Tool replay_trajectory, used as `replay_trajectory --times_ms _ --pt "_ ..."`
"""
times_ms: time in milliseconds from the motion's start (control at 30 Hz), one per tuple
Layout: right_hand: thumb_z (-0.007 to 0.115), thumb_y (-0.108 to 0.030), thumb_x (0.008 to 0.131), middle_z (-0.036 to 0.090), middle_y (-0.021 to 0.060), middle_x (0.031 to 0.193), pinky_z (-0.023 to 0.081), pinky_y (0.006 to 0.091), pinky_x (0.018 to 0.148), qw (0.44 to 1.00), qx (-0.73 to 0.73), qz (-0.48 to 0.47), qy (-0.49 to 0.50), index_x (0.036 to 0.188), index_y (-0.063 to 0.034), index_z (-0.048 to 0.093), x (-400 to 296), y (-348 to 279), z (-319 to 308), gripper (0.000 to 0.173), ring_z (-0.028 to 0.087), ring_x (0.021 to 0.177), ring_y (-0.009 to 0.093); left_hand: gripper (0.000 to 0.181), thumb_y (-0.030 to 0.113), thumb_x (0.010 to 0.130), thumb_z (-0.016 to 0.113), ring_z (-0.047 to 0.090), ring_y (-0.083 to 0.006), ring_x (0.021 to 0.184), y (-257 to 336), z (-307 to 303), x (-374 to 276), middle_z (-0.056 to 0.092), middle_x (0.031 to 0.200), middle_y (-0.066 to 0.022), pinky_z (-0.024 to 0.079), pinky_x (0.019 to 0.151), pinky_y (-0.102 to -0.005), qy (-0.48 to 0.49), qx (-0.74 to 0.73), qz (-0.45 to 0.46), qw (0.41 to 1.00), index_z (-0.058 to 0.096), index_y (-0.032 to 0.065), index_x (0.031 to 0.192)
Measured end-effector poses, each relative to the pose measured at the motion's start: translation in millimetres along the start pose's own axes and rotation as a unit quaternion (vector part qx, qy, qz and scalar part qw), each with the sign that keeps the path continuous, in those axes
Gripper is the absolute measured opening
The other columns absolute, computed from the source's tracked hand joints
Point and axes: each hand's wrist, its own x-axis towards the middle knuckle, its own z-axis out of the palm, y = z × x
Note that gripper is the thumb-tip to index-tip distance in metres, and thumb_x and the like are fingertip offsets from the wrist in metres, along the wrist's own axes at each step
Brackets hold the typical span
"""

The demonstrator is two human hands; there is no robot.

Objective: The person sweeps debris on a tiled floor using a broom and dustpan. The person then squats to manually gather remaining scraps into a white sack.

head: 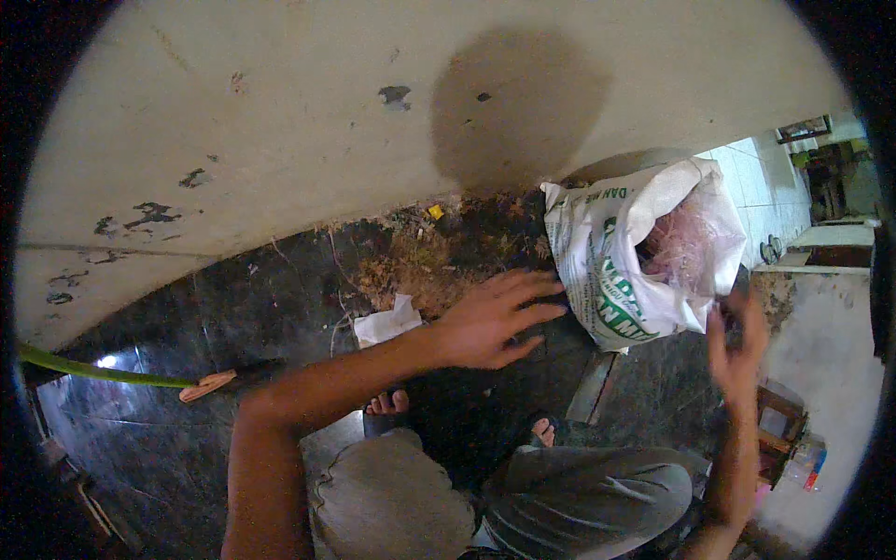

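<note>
A white woven sack [584,241] with green printing stands on the dark floor near the wall. Its mouth gapes towards the right, and crumpled pinkish, see-through material [682,238], perhaps plastic, shows inside. My left hand [500,318] is stretched out at the sack's left side, fingers spread and holding nothing; whether the fingertips touch it I cannot tell. On the other side, my right hand [738,343] is blurred, beside the lower right rim of the mouth. Its thumb and fingers are apart, with nothing visible between them.
A stained, peeling wall [294,119] rises behind the sack. Brown dirt [413,269], a yellow scrap [435,211] and a white piece of paper [388,320] lie on the floor. At left is a wooden piece [208,386] at the end of a green strip [105,371]. Pale tiles [763,182] extend behind.
</note>
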Motion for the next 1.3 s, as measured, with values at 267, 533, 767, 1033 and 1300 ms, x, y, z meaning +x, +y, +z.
replay_trajectory --times_ms 267,533,767,1033,1300 --pt "0.083 -0.034 0.085 0.041 0.0324 0.148 0.032 0.0523 0.116 0.894 0.003 0.445 0.049 0.151 0.0019 0.037 -303.2 80.2 282.6 0.088 0.040 0.138 0.046 0.078 0.026 0.080 0.081 0.034 -0.0478 0.143 -21.9 10.2 -208.5 0.039 0.151 -0.0233 0.028 0.119 -0.0599 0.056 0.168 -0.375 0.910 0.045 0.0114 0.147" --pt "0.089 -0.032 0.073 0.046 0.0319 0.139 0.034 0.0553 0.113 0.917 0.007 0.389 -0.085 0.150 0.0033 0.036 -289.5 40.9 294.5 0.100 0.043 0.131 0.049 0.087 0.025 0.080 0.080 0.027 -0.0528 0.143 -74.0 6.8 -248.7 0.030 0.155 -0.0307 0.022 0.119 -0.0619 0.068 0.249 -0.425 0.867 0.035 0.0061 0.152" --pt "0.078 -0.023 0.085 0.045 0.0320 0.146 0.041 0.0540 0.112 0.932 0.145 -0.066 -0.325 0.150 -0.0005 0.037 -115.1 -5.0 221.1 0.080 0.044 0.135 0.052 0.083 0.030 0.087 0.075 0.026 -0.0533 0.144 -109.2 -40.5 -249.5 0.027 0.156 -0.0336 0.021 0.119 -0.0619 0.230 0.287 -0.428 0.825 0.033 0.0011 0.152" --pt "0.066 -0.046 0.095 0.034 0.0368 0.154 0.028 0.0550 0.121 0.959 0.183 0.215 0.004 0.152 0.0117 0.027 105.8 -75.6 420.7 0.090 0.033 0.144 0.051 0.096 0.058 0.095 0.060 0.015 -0.0535 0.151 -203.4 -71.2 -243.3 0.023 0.161 -0.0350 0.010 0.121 -0.0663 0.299 0.421 -0.612 0.599 0.024 -0.0079 0.156" --pt "0.060 -0.037 0.100 0.040 0.0308 0.154 0.027 0.0554 0.120 0.968 0.232 -0.099 0.007 0.151 0.0041 0.039 73.6 -146.0 456.7 0.069 0.036 0.144 0.047 0.080 0.042 0.097 0.064 0.016 -0.0518 0.151 -155.6 -25.7 -189.3 0.029 0.160 -0.0299 0.011 0.121 -0.0654 0.253 0.111 -0.392 0.877 0.032 -0.0069 0.152"
